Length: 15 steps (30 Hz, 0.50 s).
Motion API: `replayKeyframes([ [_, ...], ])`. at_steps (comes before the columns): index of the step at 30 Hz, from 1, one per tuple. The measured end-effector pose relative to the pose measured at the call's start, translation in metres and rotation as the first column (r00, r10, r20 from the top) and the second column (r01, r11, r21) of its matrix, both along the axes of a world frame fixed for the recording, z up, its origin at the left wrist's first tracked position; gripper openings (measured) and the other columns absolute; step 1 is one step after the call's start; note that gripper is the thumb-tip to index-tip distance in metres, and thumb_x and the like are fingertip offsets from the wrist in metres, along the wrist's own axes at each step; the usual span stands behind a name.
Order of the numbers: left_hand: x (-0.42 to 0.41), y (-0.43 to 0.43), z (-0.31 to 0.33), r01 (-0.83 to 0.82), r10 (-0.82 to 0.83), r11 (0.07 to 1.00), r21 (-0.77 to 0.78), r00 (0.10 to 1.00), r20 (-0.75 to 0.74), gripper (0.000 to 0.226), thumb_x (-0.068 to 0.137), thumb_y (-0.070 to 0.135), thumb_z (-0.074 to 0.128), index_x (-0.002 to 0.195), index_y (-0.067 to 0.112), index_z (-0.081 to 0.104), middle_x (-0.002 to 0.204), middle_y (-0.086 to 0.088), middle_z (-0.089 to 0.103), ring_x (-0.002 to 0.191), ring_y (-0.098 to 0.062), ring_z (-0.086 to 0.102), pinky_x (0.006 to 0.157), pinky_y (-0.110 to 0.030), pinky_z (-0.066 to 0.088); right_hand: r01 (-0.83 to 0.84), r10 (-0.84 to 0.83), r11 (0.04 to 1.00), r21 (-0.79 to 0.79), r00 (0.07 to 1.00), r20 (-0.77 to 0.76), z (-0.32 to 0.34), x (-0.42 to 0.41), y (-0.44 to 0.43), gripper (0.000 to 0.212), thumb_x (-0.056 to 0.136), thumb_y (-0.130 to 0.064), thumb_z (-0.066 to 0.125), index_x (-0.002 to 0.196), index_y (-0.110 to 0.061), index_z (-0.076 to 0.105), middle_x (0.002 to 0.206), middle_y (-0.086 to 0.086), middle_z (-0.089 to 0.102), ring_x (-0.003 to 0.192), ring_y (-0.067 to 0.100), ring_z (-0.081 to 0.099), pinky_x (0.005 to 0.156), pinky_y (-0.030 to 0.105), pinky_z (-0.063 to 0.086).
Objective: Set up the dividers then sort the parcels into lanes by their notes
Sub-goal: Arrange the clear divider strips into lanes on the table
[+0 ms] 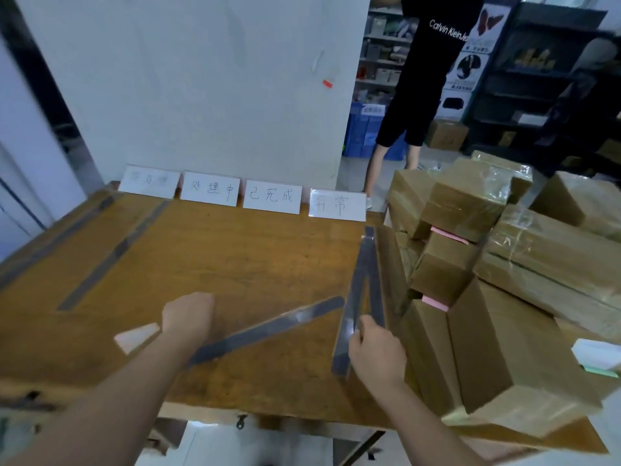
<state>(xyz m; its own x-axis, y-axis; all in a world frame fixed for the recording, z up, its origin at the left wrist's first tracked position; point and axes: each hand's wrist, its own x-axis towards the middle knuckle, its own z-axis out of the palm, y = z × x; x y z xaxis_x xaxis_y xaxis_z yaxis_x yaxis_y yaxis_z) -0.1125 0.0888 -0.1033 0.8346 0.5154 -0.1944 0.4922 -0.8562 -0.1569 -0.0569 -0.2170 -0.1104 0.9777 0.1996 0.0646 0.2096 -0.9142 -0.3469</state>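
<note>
Pinching one gray divider strip (353,297), right hand (376,353) (left hand (188,317) curled, grip unclear) beside parcels (463,203).

We are finding the writing on the leftmost card (149,180) too faint to read. The left grip (188,316) is hiding its own fingers and the near end of the slanted divider strip (268,327). The parcel stack (551,250) is running past the right edge.

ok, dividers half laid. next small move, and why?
Probably square up the diagonal strip in the left hand toward the gap between the second card and third card: two strips lie straight on the left, this one sits askew, and the right hand grips another strip.
</note>
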Motion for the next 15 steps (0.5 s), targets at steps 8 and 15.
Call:
replayKeyframes([
  [8, -0.023, 0.0, -0.002, -0.049, 0.074, 0.98, -0.193, 0.99, 0.119, 0.015, 0.102, 0.024, 0.045, 0.101, 0.018, 0.059, 0.085, 0.002, 0.062, 0.07, -0.016, 0.06, 0.059, -0.03, 0.051, -0.125, 0.122, 0.987, 0.097, 0.992, 0.028, -0.011, -0.028, 0.025, 0.024, 0.1, -0.026, 0.045, 0.116, -0.017, 0.06, 0.081, -0.004, 0.067, 0.07, 0.012, 0.064, 0.061, 0.03, 0.056],
  [15, -0.047, 0.024, 0.006, -0.008, -0.025, 0.919, -0.393, 0.997, -0.077, 0.051, 0.095, 0.003, 0.042, 0.143, 0.02, 0.035, 0.11, -0.006, 0.061, 0.074, -0.021, 0.063, 0.054, -0.032, 0.053, -0.195, 0.197, 0.973, 0.126, 0.98, -0.001, -0.015, -0.044, 0.058, 0.036, 0.102, -0.029, 0.044, 0.135, -0.021, 0.052, 0.102, -0.008, 0.07, 0.09, 0.007, 0.066, 0.077, 0.025, 0.055],
])
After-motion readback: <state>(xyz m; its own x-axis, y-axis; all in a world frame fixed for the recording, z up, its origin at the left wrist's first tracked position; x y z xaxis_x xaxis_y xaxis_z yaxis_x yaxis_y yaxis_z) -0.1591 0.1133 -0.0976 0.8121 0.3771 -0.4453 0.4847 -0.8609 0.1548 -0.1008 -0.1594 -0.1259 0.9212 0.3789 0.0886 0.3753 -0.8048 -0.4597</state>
